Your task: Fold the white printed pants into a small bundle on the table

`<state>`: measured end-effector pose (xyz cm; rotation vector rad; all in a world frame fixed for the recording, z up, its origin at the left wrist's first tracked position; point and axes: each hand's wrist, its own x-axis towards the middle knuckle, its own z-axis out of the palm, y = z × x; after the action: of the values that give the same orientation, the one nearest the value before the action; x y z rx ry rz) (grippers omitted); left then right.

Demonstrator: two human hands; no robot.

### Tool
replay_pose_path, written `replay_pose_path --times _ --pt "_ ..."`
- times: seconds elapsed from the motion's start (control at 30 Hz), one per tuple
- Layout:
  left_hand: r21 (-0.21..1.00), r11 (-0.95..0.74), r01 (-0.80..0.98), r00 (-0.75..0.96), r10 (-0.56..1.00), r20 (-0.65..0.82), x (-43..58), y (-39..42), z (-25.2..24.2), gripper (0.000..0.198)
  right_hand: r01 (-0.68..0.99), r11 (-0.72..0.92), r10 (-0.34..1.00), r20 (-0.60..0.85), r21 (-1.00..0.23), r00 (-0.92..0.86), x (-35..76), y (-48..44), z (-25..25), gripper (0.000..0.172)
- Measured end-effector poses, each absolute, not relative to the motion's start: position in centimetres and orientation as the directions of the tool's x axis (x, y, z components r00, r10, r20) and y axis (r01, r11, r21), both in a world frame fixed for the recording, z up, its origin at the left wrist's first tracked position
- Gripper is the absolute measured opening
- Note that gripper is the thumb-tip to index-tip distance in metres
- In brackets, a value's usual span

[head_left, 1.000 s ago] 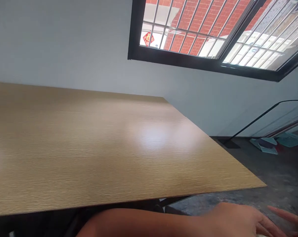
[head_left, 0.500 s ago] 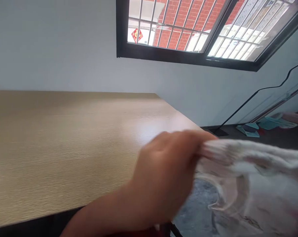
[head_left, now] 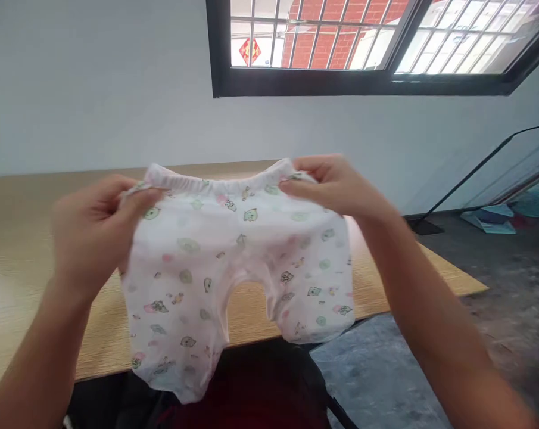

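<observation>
A pair of white baby pants point(head_left: 246, 238) hangs spread out in front of me, printed with small green, pink and orange figures. My left hand point(head_left: 97, 223) is closed on one end of the elastic waistband, thumb over the cloth. The opposite end of the waistband is pinched by my right hand point(head_left: 329, 185). Both legs hang down past the front edge of the wooden table point(head_left: 23, 256), and the table shows through between them.
A barred window with a black frame point(head_left: 340, 83) is set in the pale wall point(head_left: 117, 89) behind the table. To the right, a thin black pole point(head_left: 470, 173) rises from a flat base on the grey floor. Folded light-blue items point(head_left: 492, 217) lie by the wall.
Earlier one hand held the bunched cloth low at the right. Now both hands grip the waistband, and the pants are stretched open over the table's front edge.
</observation>
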<state>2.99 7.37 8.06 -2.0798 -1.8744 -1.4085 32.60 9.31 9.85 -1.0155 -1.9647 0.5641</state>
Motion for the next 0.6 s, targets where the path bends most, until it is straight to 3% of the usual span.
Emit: replay_pose_path --times 0.1,0.23,0.4,0.6 --pt "0.485 -0.280 0.829 -0.022 0.849 0.529 3.4 12.3 5.3 0.031 0.519 0.380 0.916 0.235 -0.765 -0.325 32.0 14.2 6.3 0.016" --pt "0.375 -0.147 0.915 0.066 0.973 0.221 2.9 19.4 0.1 0.028 0.660 0.179 0.969 0.014 -0.730 -0.247 30.8 20.1 1.0 0.016" --pt "0.323 -0.044 0.945 -0.001 0.991 0.137 2.5 23.8 -4.4 0.027 0.747 0.171 0.977 0.011 -0.643 -0.214 29.7 24.4 -3.5 0.030" --pt "0.282 -0.036 0.959 -0.017 0.983 0.185 3.4 24.3 -3.8 0.034 0.823 0.294 0.955 0.124 -0.487 -0.268 29.1 24.8 -3.4 0.038"
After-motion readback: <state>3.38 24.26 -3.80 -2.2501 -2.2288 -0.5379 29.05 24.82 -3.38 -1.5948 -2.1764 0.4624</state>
